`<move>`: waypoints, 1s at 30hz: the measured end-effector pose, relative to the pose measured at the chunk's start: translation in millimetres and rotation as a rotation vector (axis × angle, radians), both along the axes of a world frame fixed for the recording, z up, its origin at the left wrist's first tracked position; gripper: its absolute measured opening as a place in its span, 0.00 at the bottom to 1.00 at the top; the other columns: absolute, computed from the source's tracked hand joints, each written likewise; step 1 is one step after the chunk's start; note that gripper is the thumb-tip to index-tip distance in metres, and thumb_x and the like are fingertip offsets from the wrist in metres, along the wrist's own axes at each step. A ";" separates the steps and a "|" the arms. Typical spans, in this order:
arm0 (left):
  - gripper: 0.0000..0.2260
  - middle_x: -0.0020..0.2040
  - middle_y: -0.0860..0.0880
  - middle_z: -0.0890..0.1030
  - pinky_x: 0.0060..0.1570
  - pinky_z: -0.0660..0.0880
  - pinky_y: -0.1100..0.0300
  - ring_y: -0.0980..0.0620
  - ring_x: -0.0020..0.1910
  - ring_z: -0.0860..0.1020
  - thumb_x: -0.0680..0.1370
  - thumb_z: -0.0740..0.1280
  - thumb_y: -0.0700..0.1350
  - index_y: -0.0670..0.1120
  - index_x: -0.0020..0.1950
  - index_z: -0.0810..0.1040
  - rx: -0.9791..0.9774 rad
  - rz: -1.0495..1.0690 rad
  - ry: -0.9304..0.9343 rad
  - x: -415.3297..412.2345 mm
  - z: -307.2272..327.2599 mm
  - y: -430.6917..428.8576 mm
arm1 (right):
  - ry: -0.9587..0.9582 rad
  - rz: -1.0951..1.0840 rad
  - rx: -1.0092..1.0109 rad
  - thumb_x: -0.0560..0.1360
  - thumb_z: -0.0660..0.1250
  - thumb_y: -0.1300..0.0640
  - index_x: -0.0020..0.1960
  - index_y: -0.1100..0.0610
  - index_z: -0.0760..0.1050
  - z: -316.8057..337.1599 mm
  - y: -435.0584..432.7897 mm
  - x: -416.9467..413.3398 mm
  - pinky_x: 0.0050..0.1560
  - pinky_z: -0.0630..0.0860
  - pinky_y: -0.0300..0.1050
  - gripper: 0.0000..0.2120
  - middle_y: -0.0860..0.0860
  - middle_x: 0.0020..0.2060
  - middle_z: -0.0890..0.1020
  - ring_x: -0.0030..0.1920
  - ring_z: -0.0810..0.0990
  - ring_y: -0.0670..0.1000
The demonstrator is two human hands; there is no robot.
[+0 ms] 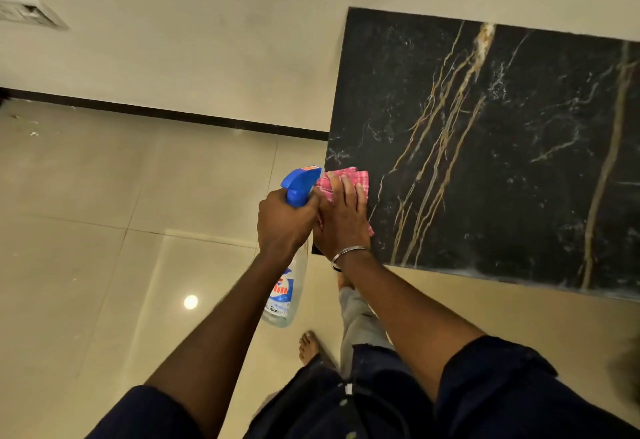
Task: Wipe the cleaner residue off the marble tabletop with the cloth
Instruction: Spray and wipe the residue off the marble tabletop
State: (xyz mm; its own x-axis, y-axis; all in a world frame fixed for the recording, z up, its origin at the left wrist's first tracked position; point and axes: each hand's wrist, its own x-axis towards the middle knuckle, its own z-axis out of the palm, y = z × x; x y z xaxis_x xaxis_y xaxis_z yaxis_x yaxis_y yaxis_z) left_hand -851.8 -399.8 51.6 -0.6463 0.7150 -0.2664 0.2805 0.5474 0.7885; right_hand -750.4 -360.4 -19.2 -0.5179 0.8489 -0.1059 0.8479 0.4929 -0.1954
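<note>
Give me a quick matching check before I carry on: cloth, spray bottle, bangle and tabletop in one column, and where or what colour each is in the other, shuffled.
Things:
1. cloth
2. spray bottle
3. bangle
4. tabletop

Places and colours:
A. black marble with gold veins
B. in the left hand, off the table's edge, blue trigger head
C. pink check, pressed flat under the right hand at the table's near left corner
D. silver, on the right wrist

Pairs: 1-C, 2-B, 3-D, 4-A
</note>
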 end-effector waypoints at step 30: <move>0.11 0.28 0.48 0.73 0.34 0.73 0.58 0.51 0.28 0.72 0.75 0.69 0.49 0.50 0.35 0.71 -0.024 -0.253 -0.030 199.8 15.1 -20.2 | 0.083 0.018 0.055 0.75 0.65 0.52 0.75 0.45 0.60 -5.5 -29.8 264.8 0.74 0.54 0.62 0.30 0.52 0.74 0.63 0.76 0.57 0.58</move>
State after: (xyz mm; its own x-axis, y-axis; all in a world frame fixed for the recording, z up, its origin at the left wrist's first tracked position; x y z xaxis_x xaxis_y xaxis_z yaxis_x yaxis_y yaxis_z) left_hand -652.1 -420.0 66.7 -0.4395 0.8462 -0.3013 0.3875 0.4812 0.7863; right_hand -485.6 -390.2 -24.7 -0.5379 0.8429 -0.0149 0.8208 0.5197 -0.2370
